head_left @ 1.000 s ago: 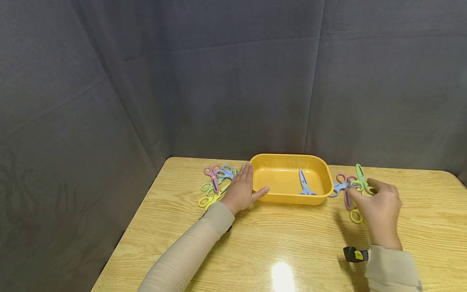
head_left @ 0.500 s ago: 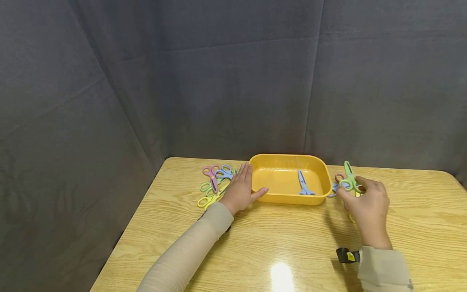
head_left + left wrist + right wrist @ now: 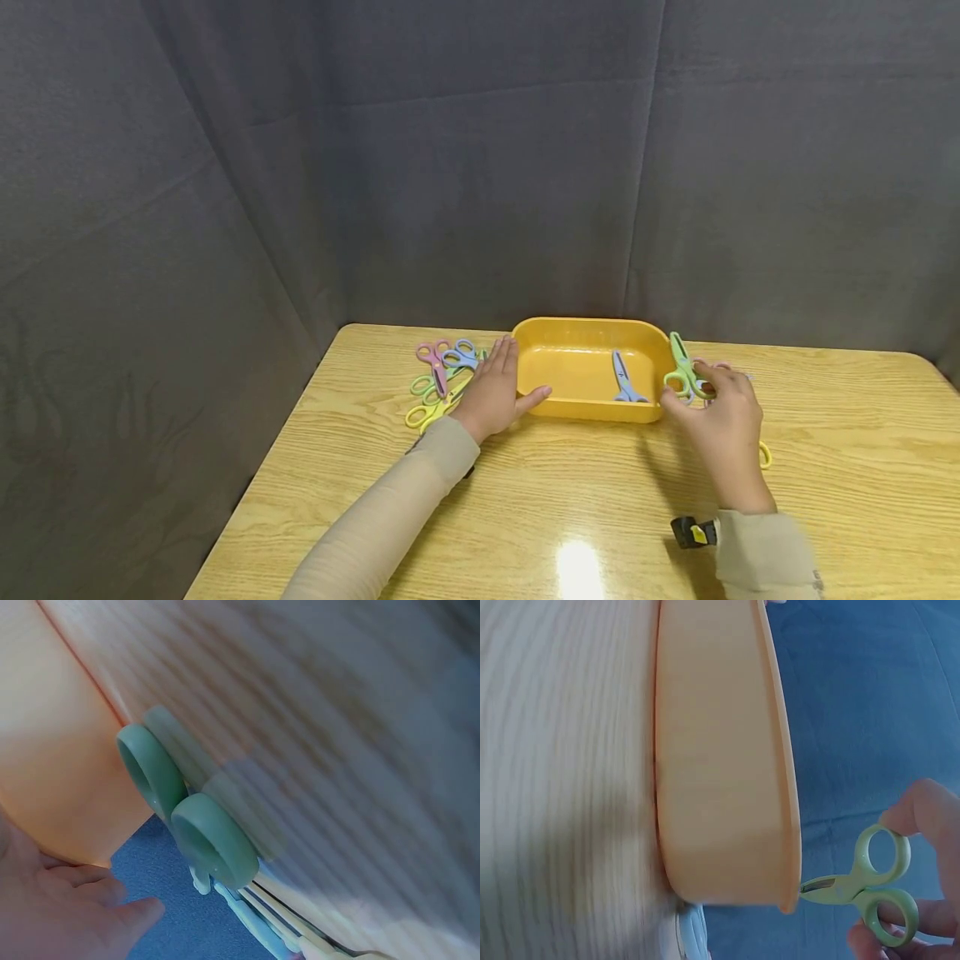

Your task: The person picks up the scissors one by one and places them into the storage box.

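The right grip [image 3: 722, 421] pinches green scissors [image 3: 683, 363] by the looped handles, probably for easy purchase, right of the frame's centre, blades near the rim of the yellow tray [image 3: 592, 409]. The left grip [image 3: 491, 392], fingers straight, rests against its left side, perhaps steadying that glossy, round-cornered plastic. The worktop [image 3: 517, 517] looks like streaked wood.

Ahead of me and to my left hangs creased dark grey cloth [image 3: 480, 183]. Before me stands a pale wooden table [image 3: 870, 467] with grain streaks and rounded far corners, a bright patch of light [image 3: 579, 571] shining on its top.
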Demonstrator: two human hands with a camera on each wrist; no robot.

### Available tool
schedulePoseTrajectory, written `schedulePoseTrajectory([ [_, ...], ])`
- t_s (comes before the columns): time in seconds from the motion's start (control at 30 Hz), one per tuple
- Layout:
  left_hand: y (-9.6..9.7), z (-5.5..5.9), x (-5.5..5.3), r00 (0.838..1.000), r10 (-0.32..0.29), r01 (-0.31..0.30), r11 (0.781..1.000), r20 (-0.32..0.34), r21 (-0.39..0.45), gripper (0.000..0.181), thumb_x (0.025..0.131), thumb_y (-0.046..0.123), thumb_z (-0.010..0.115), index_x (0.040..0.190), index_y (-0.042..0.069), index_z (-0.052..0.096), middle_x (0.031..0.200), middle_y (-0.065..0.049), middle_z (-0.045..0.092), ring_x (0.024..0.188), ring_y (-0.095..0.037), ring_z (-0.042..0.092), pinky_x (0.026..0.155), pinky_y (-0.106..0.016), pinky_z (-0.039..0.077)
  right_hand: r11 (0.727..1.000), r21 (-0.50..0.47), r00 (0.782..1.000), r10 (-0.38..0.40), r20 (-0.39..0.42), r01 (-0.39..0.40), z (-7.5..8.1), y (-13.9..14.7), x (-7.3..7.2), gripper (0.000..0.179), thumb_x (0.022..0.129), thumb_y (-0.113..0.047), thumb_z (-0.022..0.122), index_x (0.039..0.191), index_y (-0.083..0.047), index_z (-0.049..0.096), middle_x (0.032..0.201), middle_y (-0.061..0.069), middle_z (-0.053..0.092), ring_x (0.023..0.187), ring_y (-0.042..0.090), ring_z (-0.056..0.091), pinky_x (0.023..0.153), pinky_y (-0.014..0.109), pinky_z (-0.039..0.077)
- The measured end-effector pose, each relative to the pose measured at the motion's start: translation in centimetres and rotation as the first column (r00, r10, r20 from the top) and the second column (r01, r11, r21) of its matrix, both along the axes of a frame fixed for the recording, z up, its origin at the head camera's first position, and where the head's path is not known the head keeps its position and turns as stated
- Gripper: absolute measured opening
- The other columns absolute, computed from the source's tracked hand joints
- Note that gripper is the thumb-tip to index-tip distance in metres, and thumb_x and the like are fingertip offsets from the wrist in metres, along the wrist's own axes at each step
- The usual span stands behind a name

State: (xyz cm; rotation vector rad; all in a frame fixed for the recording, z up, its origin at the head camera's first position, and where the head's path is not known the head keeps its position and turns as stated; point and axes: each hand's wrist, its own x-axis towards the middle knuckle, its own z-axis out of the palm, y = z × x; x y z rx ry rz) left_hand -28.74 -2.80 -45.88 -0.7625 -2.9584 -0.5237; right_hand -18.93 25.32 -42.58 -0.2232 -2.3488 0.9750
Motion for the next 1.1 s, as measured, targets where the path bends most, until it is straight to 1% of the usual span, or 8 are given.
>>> schedulePoseTrajectory([
  [0.13, 0.1, -0.1, -0.1, 1.0, 0.007, -0.007, 1.0, -0.005, -0.011, 0.097, 0.1, 0.065, 0.045, 0.158, -0.008, 0.017, 0.166, -0.022, 0.017, 0.155, -0.035, 0.013, 0.122, -0.049, 0.021, 0.999, 0.024, 0.997, 0.035, -0.075, -0.033, -0.4, -0.6, -0.2, 0.045, 0.076, -0.008, 0.078, 0.115, 0.013, 0.069, 0.118, 0.026, 0.061, 0.094, 0.037, 0.06, 0.081, 0.037, 0.044],
  [0.27, 0.2, 0.1, -0.1, 1.0, 0.006, -0.006, 1.0, 0.002, -0.016, 0.097, 0.101, 0.065, 0.044, 0.158, -0.007, 0.016, 0.166, -0.021, 0.016, 0.155, -0.035, 0.012, 0.122, -0.049, 0.021, 0.999, 0.025, 0.995, 0.045, -0.091, -0.043, -0.5, -0.8, -0.2, 0.045, 0.075, -0.008, 0.079, 0.113, 0.013, 0.069, 0.121, 0.027, 0.061, 0.094, 0.036, 0.059, 0.08, 0.036, 0.043],
  [0.4, 0.2, 0.3, -0.1, 1.0, 0.003, -0.003, 1.0, 0.008, -0.018, 0.097, 0.1, 0.066, 0.043, 0.159, -0.006, 0.015, 0.167, -0.02, 0.014, 0.155, -0.033, 0.011, 0.122, -0.05, 0.021, 0.999, 0.011, 0.997, 0.045, -0.069, -0.045, -0.6, -1.0, -0.1, 0.046, 0.076, -0.009, 0.078, 0.114, 0.014, 0.068, 0.119, 0.03, 0.061, 0.097, 0.04, 0.059, 0.084, 0.044, 0.044],
  [0.57, 0.2, 0.2, -0.1, 1.0, 0.015, -0.015, 1.0, 0.015, -0.026, 0.098, 0.1, 0.068, 0.043, 0.159, -0.005, 0.015, 0.167, -0.019, 0.014, 0.155, -0.033, 0.011, 0.122, -0.05, 0.021, 0.998, 0.008, 0.998, 0.061, -0.012, -0.061, -0.8, -1.6, -0.5, 0.047, 0.078, -0.013, 0.077, 0.116, 0.013, 0.068, 0.111, 0.031, 0.063, 0.105, 0.042, 0.055, 0.089, 0.054, 0.041],
  [0.67, 0.2, 0.1, 0.0, 1.0, 0.016, -0.015, 1.0, 0.015, -0.02, 0.098, 0.1, 0.067, 0.043, 0.159, -0.006, 0.016, 0.167, -0.02, 0.015, 0.155, -0.034, 0.012, 0.122, -0.05, 0.022, 0.997, 0.009, 0.997, 0.075, -0.005, -0.075, -0.9, -2.0, -0.7, 0.048, 0.078, -0.014, 0.078, 0.116, 0.013, 0.068, 0.11, 0.03, 0.064, 0.107, 0.042, 0.055, 0.09, 0.054, 0.041],
  [0.83, 0.5, -0.1, 0.0, 1.0, 0.011, -0.011, 1.0, 0.004, 0.002, 0.097, 0.1, 0.066, 0.045, 0.159, -0.007, 0.017, 0.166, -0.021, 0.017, 0.155, -0.034, 0.013, 0.122, -0.05, 0.023, 0.995, 0.006, 0.995, 0.098, 0.012, -0.098, -1.2, -2.5, -1.2, 0.048, 0.08, -0.015, 0.079, 0.118, 0.013, 0.068, 0.11, 0.028, 0.062, 0.102, 0.04, 0.057, 0.087, 0.051, 0.042],
  [0.93, 0.6, -0.3, 0.0, 1.0, 0.009, -0.009, 1.0, 0.007, -0.006, 0.098, 0.1, 0.067, 0.044, 0.159, -0.006, 0.016, 0.167, -0.02, 0.016, 0.155, -0.034, 0.012, 0.122, -0.05, 0.022, 0.995, -0.012, 0.995, 0.095, 0.042, -0.094, -1.6, -2.6, -1.5, 0.049, 0.081, -0.016, 0.079, 0.119, 0.013, 0.067, 0.113, 0.027, 0.06, 0.1, 0.04, 0.057, 0.085, 0.049, 0.043],
  [1.1, 0.8, -0.6, 0.0, 1.0, 0.005, -0.005, 1.0, -0.003, -0.019, 0.098, 0.1, 0.068, 0.042, 0.159, -0.006, 0.016, 0.167, -0.02, 0.016, 0.155, -0.033, 0.012, 0.121, -0.05, 0.023, 0.996, -0.013, 0.993, 0.094, 0.067, -0.093, -2.0, -2.5, -2.0, 0.05, 0.082, -0.016, 0.078, 0.12, 0.015, 0.065, 0.113, 0.03, 0.058, 0.099, 0.04, 0.056, 0.082, 0.05, 0.045],
])
